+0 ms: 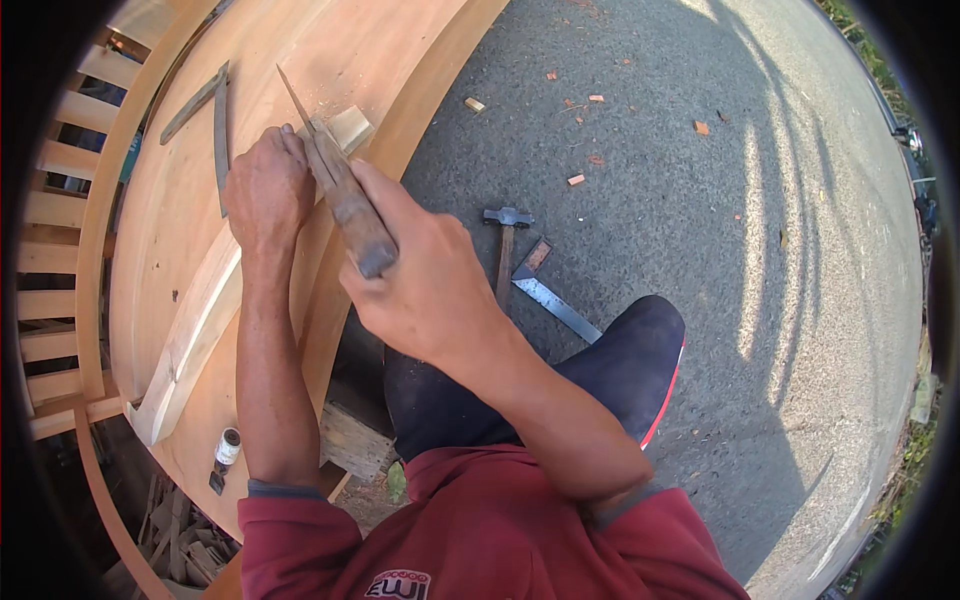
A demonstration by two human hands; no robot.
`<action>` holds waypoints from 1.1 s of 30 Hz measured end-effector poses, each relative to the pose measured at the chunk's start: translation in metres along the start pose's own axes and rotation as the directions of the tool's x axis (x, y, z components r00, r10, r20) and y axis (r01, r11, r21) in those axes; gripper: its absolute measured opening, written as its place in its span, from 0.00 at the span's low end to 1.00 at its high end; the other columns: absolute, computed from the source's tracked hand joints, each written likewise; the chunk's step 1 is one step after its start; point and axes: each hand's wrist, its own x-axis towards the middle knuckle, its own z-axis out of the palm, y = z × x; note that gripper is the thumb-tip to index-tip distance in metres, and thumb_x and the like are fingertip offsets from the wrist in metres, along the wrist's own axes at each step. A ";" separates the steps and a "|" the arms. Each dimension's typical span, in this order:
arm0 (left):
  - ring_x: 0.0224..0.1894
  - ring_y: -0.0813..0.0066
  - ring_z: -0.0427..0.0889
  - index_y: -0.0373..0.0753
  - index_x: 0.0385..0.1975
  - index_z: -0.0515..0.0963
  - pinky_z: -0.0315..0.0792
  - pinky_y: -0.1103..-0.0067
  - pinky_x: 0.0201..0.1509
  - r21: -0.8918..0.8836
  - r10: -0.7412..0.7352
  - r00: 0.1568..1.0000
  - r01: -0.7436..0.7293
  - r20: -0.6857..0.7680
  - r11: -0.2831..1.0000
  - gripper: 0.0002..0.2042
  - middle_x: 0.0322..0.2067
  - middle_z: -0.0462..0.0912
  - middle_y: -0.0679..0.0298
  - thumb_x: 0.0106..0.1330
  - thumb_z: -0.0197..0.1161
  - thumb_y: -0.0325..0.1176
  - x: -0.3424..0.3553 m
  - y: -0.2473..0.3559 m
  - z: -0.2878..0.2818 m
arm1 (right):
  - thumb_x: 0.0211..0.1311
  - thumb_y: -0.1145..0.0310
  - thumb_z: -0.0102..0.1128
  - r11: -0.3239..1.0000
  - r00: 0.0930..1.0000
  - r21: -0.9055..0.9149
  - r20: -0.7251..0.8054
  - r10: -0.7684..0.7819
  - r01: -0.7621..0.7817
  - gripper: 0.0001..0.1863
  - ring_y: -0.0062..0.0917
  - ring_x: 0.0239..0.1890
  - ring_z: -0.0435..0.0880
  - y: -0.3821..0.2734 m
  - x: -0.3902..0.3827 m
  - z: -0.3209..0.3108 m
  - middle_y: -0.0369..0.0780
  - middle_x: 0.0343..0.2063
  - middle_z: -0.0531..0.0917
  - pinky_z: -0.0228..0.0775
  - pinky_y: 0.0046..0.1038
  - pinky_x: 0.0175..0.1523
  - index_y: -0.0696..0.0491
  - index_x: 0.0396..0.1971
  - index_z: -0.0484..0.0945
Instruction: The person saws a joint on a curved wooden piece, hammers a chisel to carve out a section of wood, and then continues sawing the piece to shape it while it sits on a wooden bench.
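My right hand point(425, 265) is wrapped round the worn wooden handle of a handsaw point(348, 205). Its thin blade points away from me, seen almost edge-on, and stands at a pale wooden strip point(205, 305). That strip lies slanting over a broad wooden board point(330, 50), its far end showing past the saw. My left hand point(268, 190) is closed on the strip just left of the blade, pressing it on the board; the fingertips are partly hidden. Beside that hand lies a dark sliding bevel point(221, 130), opened at an angle.
On the asphalt point(640, 230) to the right lie a hammer point(507, 222), a try square point(560, 305) and scattered wood chips point(701, 128). A small white bottle point(228, 446) is on the board's near end. Slatted wooden framing point(60, 255) stands left, with offcuts point(190, 545) below.
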 end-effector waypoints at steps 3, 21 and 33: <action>0.39 0.40 0.85 0.34 0.34 0.84 0.76 0.54 0.47 -0.008 -0.007 1.000 0.007 -0.023 1.000 0.23 0.32 0.86 0.41 0.77 0.46 0.45 0.006 -0.002 0.003 | 0.52 0.82 0.66 0.999 1.000 -0.037 -0.023 0.013 -0.014 0.40 0.42 0.44 0.91 -0.004 0.012 0.005 0.50 0.52 0.85 0.80 0.31 0.49 0.58 0.70 0.67; 0.41 0.39 0.85 0.34 0.38 0.84 0.77 0.54 0.50 0.045 -0.054 0.998 0.053 0.027 0.998 0.23 0.35 0.86 0.42 0.78 0.44 0.45 -0.001 0.000 0.004 | 0.46 0.83 0.67 0.977 0.972 0.048 -0.126 -0.199 0.206 0.45 0.42 0.44 0.91 0.033 -0.087 -0.008 0.50 0.49 0.87 0.83 0.32 0.47 0.58 0.71 0.65; 0.41 0.38 0.85 0.33 0.36 0.84 0.76 0.54 0.50 0.003 -0.031 0.999 0.031 0.023 1.000 0.24 0.35 0.86 0.40 0.77 0.44 0.46 0.000 0.000 0.005 | 0.51 0.83 0.64 0.974 0.978 0.163 -0.166 -0.129 0.157 0.39 0.23 0.37 0.88 0.030 -0.068 0.002 0.46 0.46 0.87 0.77 0.22 0.44 0.57 0.68 0.70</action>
